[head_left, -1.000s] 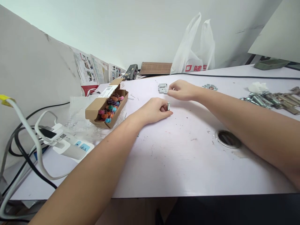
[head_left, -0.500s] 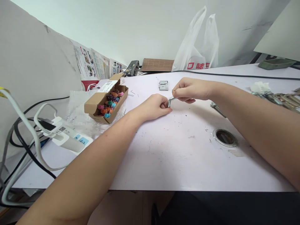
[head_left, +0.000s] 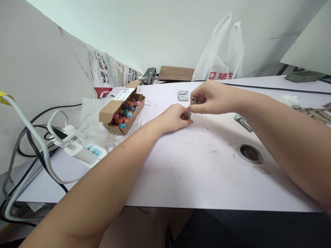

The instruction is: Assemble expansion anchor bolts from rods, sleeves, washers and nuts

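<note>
My left hand (head_left: 173, 118) rests on the white table (head_left: 196, 172), its fingers pinched on the lower end of a small metal cylinder (head_left: 191, 105). My right hand (head_left: 209, 97) meets it from the right, thumb and forefinger closed on the upper end of the same metal piece, which stands nearly upright. Just behind the hands lies a small group of similar metal cylinders (head_left: 182, 95). An open cardboard box (head_left: 121, 112) of colourful small caps sits left of my left hand.
A white power strip (head_left: 79, 150) with cables lies at the left edge. A round hole (head_left: 249, 153) is in the table at right, with metal parts (head_left: 314, 113) and a loose one (head_left: 242, 122) behind it. A white plastic bag (head_left: 219, 55) stands at the back wall.
My right hand left the group of cylinders with a metal piece and came to my left hand. Both hands now pinch it together, and the piece has turned more upright.
</note>
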Demonstrator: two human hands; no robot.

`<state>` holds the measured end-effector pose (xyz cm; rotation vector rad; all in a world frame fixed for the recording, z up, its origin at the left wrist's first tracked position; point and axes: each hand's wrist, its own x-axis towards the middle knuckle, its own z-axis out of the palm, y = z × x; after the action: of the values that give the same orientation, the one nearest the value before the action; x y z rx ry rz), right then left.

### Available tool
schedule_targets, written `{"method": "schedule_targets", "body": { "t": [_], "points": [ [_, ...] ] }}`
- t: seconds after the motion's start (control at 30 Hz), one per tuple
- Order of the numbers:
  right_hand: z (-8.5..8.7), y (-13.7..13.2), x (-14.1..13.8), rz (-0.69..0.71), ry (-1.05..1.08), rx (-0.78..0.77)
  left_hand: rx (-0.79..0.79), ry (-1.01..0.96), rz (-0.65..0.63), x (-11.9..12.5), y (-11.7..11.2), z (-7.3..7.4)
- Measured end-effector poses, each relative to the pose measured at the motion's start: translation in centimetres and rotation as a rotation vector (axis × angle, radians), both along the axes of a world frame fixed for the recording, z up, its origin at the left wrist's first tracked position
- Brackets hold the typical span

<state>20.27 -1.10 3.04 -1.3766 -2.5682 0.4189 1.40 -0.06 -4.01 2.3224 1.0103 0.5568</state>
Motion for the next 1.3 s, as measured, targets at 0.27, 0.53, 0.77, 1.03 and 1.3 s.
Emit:
{"method": "schedule_targets", "body": {
  "t": [0.27,0.53,0.77,1.03,1.3],
  "points": [
    [0.2,-0.1,0.0,-0.004,0.025,-0.028,-0.017,0.014,0.014,0.1,0.2,0.0],
    [0.6,0.0,0.1,-0.043,-0.105,-0.075,-0.049,0.015,0.024,0.2,0.2,-0.1],
    [-0.9,0.2,-0.4,-0.010,-0.201,-0.118,-0.020,0.069,0.017,-0.1,0.2,-0.1],
    [-1.5,0.8,0.4,-0.002,-0.166,-0.296,-0.072,0.056,-0.017,-0.5,-0.6,1.0],
    [0.5,2.6,4.7,-0.349,0.111,-0.202,-0.052,-0.076,0.021,0.1,-0.3,0.2]
  ]
}}
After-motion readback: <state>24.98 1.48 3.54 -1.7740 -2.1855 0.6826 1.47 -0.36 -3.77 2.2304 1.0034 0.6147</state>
